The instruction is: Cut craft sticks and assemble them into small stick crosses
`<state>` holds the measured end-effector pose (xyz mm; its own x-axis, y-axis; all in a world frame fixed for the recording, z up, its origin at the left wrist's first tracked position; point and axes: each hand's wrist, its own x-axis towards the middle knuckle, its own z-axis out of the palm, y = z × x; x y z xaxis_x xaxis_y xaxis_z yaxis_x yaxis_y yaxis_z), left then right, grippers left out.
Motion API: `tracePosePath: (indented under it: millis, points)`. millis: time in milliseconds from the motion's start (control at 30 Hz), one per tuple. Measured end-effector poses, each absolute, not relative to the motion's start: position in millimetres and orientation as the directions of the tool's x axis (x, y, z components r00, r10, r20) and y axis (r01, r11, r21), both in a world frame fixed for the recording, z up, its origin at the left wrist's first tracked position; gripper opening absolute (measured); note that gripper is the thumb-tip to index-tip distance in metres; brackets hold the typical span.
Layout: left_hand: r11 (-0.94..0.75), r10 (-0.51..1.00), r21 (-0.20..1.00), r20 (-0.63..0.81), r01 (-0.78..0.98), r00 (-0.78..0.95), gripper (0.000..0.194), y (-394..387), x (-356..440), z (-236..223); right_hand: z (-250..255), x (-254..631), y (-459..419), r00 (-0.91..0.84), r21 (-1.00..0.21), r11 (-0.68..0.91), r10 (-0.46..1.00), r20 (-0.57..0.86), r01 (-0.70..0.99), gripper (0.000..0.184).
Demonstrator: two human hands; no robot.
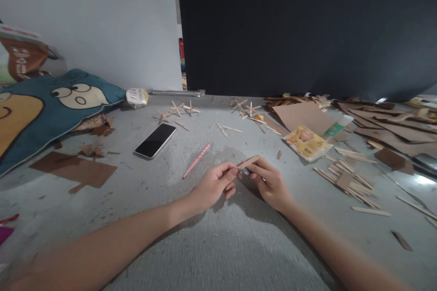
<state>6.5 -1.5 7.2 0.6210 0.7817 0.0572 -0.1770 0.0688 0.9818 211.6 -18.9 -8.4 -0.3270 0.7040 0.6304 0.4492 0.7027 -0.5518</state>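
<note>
In front of me both hands meet over a short, flat tan strip [249, 162], cardboard or wood; I cannot tell which. The fingertips of my left hand [215, 184] pinch its left end. My right hand [272, 186] grips the other end between thumb and fingers. Something small and bluish-grey [245, 170] shows just below the strip by the right fingers, too hidden to name. Beyond my left hand lies a pink patterned pencil or pen [197, 160], touched by neither hand.
A phone [155, 141] and brown cardboard [77, 168] lie left, near a blue cushion [68, 109]. To the right are a yellow packet [306, 142], a green-and-white glue stick [337, 126], wooden sticks [348, 179] and stacked cardboard [392, 122]. Small stick constructions [184, 109] stand behind. A dark panel [307, 27] rises at the back.
</note>
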Motion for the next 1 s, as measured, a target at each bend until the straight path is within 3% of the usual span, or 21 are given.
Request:
tracePosePath:
  millis: [1000]
  points:
    - [0.105, 0.764, 0.977, 0.040, -0.185, 0.644, 0.057, -1.8, 9.9, 6.7, -7.4, 211.4, -20.3, -0.371, -0.498, 0.721, 0.683, 0.629, 0.482, 0.034]
